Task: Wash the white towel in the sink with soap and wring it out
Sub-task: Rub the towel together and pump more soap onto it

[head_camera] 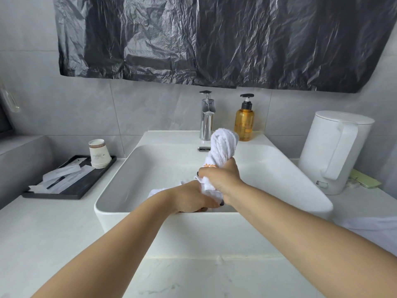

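Both hands are clamping the twisted white towel [223,147] over the sink [120,190], right hand [221,179] above left hand [191,198], apparently wringing; next comes a harder counter-twist, keeping drips inside the basin

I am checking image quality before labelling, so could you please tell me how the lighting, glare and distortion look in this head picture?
Head view: soft, even light with faint shadows; bright highlights on the chrome faucet and the crinkled black plastic sheet; wide-angle stretch bends the white ceramic sink edges and elongates the forearms; the twisted white towel stays sharp.
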Tool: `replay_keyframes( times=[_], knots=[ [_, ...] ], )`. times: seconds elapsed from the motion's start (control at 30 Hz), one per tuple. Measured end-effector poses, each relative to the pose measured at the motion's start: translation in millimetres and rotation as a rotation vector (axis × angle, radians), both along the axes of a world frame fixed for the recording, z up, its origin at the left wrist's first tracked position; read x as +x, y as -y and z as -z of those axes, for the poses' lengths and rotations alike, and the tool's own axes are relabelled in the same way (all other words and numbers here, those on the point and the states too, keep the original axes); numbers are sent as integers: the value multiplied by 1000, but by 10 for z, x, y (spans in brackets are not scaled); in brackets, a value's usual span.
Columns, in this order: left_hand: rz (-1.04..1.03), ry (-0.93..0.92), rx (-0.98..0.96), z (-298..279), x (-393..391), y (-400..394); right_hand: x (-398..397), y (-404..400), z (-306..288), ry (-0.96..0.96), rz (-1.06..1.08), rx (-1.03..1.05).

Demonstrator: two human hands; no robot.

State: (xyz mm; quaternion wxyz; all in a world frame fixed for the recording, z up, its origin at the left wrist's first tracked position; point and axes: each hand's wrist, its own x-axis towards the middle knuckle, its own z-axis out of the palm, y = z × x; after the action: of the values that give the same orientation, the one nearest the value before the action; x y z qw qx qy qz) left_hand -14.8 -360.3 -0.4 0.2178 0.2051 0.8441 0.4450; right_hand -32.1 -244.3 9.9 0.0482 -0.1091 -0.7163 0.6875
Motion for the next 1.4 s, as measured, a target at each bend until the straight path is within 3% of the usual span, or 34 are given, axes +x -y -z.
replay_keyframes(
  times=[0.4,0.47,0.53,0.63,0.77,0.87,0.97,1.03,1.1,1.23,1.4],
  knots=[
    [-105,42,-2,-40,64,-6,-42,64,-76,-85,-53,316],
    [-137,45,26,-65,62,15,-35,58,-89,-131,-51,296],
    [-155,113,176,-122,90,33,-42,39,-148,-187,-121,287],
    [-182,258,457,-178,124,61,-9,-5,-390,-160,-356,196],
    [-274,289,626,-176,82,61,53,-192,-633,-112,-627,-51],
    [-330,235,633,-191,88,19,81,-315,-599,-103,-688,-249],
    [-378,120,687,-288,103,-78,70,-372,-440,-136,-512,-391],
    [-414,78,823,-438,87,-135,113,-419,-318,-150,-451,-361],
    [-436,63,986,-653,118,-185,219,-447,-218,-74,-520,-301],
    [-477,89,1212,-1016,172,-217,328,-438,-117,-57,-729,55],
    [-487,131,1403,-1161,154,-218,301,-262,-129,-77,-592,254]
  ],
)
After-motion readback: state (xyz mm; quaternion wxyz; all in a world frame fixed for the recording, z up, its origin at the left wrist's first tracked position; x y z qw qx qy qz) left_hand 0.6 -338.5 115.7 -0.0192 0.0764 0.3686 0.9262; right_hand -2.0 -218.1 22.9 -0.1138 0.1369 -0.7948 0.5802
